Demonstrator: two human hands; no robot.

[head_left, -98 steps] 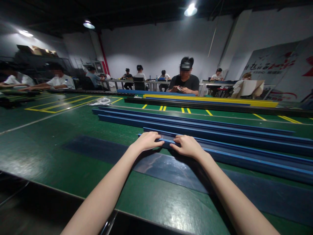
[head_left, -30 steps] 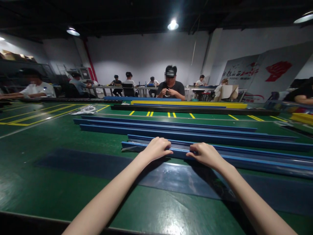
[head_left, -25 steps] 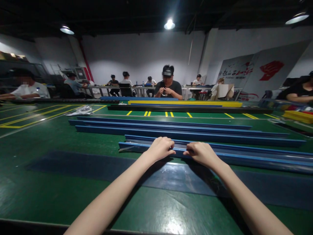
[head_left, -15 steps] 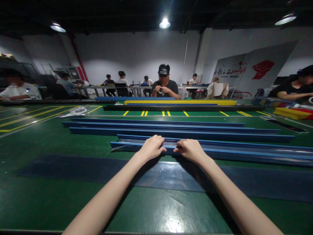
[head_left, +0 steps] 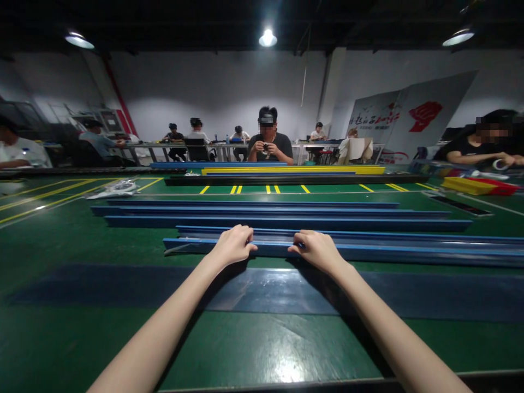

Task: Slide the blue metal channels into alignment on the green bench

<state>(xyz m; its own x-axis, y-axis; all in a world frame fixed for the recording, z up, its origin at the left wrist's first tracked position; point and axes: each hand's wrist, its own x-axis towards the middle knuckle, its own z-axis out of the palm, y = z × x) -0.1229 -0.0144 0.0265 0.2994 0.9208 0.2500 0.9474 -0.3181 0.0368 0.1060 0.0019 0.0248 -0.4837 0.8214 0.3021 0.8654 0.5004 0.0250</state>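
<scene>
A long blue channel strip [head_left: 409,254] with raised side walls lies crosswise ahead of me. My left hand [head_left: 235,244] grips its near wall, fingers curled over the top edge and thumb on the front. Farther right, my right hand [head_left: 314,245] pinches the same wall in the same way, its fingertips partly hidden behind it. A stretch of bare channel shows between the two hands. Nearer to me, under my forearms, a flat, shiny, dark blue translucent strip [head_left: 270,289] lies on the green table [head_left: 245,346].
More blue channels [head_left: 286,224] lie just beyond. Farther back are a yellow strip [head_left: 295,170] and a black strip [head_left: 286,180]. A clear plastic bundle [head_left: 117,188] sits at left, a dark flat panel [head_left: 458,204] and yellow tray [head_left: 469,185] at right. A person [head_left: 270,144] sits opposite.
My left hand has slid left along the channel, widening the gap between my hands. The right hand keeps its hold. The view has shifted slightly, and the channel sits farther left in it.
</scene>
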